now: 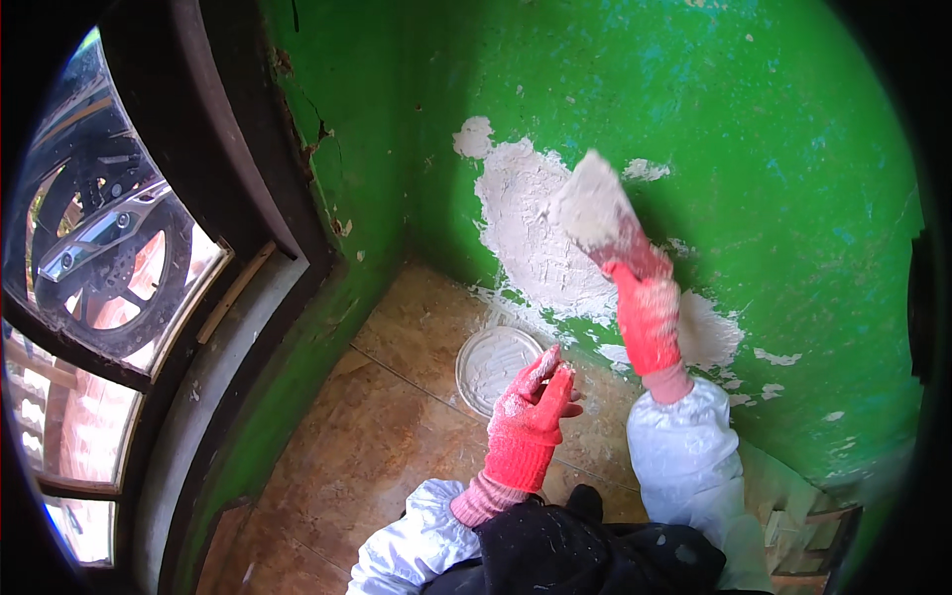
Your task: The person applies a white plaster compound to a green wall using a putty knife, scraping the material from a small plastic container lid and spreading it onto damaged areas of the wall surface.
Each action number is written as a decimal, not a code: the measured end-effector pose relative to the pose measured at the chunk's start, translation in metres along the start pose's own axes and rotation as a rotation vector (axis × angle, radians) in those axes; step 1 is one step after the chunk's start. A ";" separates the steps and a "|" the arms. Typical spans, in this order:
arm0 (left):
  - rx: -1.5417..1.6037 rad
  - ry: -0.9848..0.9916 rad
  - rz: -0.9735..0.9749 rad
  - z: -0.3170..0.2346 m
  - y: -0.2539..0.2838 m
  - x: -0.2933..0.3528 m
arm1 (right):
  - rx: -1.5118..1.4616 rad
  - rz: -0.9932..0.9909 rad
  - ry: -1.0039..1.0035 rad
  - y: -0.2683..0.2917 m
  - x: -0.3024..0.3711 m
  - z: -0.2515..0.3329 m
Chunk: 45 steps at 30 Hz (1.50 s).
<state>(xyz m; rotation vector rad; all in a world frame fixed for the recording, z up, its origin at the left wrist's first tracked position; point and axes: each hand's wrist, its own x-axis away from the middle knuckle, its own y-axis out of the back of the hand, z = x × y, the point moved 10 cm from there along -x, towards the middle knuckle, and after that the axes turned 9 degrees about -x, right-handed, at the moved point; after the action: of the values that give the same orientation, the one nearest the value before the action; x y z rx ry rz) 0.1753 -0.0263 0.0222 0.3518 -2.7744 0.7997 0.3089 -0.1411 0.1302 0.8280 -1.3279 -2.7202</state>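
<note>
While the right hand (650, 317), in a red coated glove with a pink cuff, has its fingers closed round a flat, putty-smeared scraper (591, 203), the blade sits before a rough white putty patch (518, 228) on the green painted wall (783, 228); contact can't be told. Left hand (531, 421), red glove dusted white: fingers parted, half curled, near a round white lid-like disc (481, 367) on the brown mottled floor (397, 421).

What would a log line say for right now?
right hand: holds coated scraper at white patch | left hand: open, seems empty | disc: on floor
</note>
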 end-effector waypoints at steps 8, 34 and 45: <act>0.035 0.039 0.058 0.022 -0.002 -0.008 | 0.291 -0.218 0.012 0.037 -0.010 -0.003; 0.105 0.124 0.083 0.027 0.011 -0.003 | 0.251 -0.174 -0.073 0.029 -0.029 -0.025; 0.100 0.157 0.129 0.030 0.002 -0.003 | 0.325 -0.131 0.160 0.017 -0.027 -0.010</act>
<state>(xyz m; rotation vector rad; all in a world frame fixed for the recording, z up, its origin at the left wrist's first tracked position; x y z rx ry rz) 0.1725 -0.0403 -0.0046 0.1218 -2.6374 0.9548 0.3333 -0.1533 0.1496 1.1655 -1.7621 -2.4946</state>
